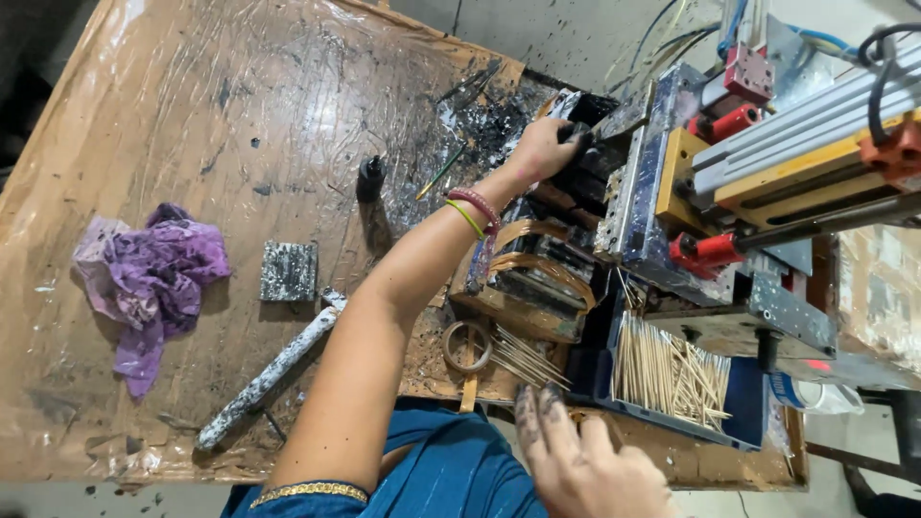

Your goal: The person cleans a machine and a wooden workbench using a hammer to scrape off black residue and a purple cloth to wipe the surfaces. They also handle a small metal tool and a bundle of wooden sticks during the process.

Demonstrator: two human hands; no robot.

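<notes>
My left hand [540,149], with red and yellow bangles at the wrist, reaches across the table and curls its fingers around a black, ink-coated part [583,123] at the machine's edge. My right hand [587,462] is low in the frame. Its ink-stained fingers are spread and hold nothing. It hovers just below a loose bundle of thin wooden sticks [523,360] and beside a blue tray [743,408] filled with more sticks. A tape ring [467,345] lies next to the bundle.
The printing machine [767,163], with red knobs, metal rails and cables, fills the right side. On the plastic-covered brown table [240,86] lie a purple rag [152,278], an ink-spattered block [288,271], a spattered rod [269,376] and a small black knob [370,177].
</notes>
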